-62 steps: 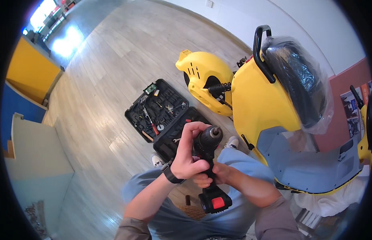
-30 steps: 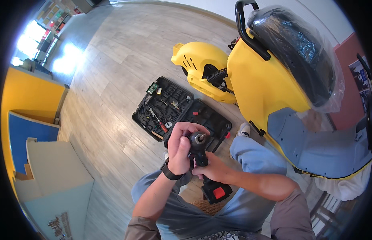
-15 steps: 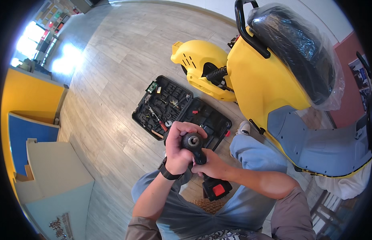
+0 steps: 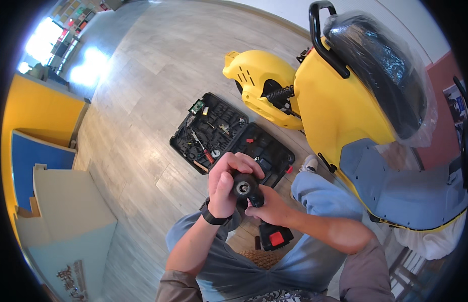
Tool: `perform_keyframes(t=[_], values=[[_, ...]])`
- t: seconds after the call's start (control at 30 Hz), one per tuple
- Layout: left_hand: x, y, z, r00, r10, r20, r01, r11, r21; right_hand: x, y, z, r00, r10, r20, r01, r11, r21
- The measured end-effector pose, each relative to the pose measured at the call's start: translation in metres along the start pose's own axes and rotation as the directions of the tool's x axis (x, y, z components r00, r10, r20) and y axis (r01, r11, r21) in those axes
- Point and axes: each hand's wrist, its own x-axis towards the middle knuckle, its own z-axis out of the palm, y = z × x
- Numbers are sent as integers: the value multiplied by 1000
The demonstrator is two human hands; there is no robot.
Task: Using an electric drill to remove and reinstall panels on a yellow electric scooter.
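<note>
My left hand wraps around the head of a black cordless drill, its fingers over the chuck, whose opening faces up toward me. A small metal piece shows in the chuck, too small to make out. My right hand grips the drill's handle lower down, above the battery with its red latch. Beyond my hands an open black tool case lies on the floor, holding several tools, a red-handled tool and other small parts.
A yellow scooter with grey footboard, black rail and plastic-wrapped seat stands at the right, a separate-looking yellow rear cover behind the case. Yellow, blue and beige partitions line the left. My legs surround the drill.
Since the earliest frame the drill has tipped so its chuck faces me more directly and moved slightly left. My left hand's fingers have shifted around the chuck; my right hand still grips the handle.
</note>
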Motion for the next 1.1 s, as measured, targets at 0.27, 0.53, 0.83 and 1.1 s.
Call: perform_keyframes(t=[0.27,0.53,0.83,1.1], values=[[1,3,-4,997,-23,75,27,998,-61,-3,-7,-1,1000,5,25,-6,1000,24],[1,2,-3,992,-126,19,128,983,-129,-4,-7,0,999,44,22,-45,996,79],[0,-5,0,999,21,36,-21,1000,14,-5,-10,-2,1000,13,20,-16,991,132],[3,-3,-6,994,64,91,-57,995,-77,-4,-15,-1,1000,18,11,-19,993,117]])
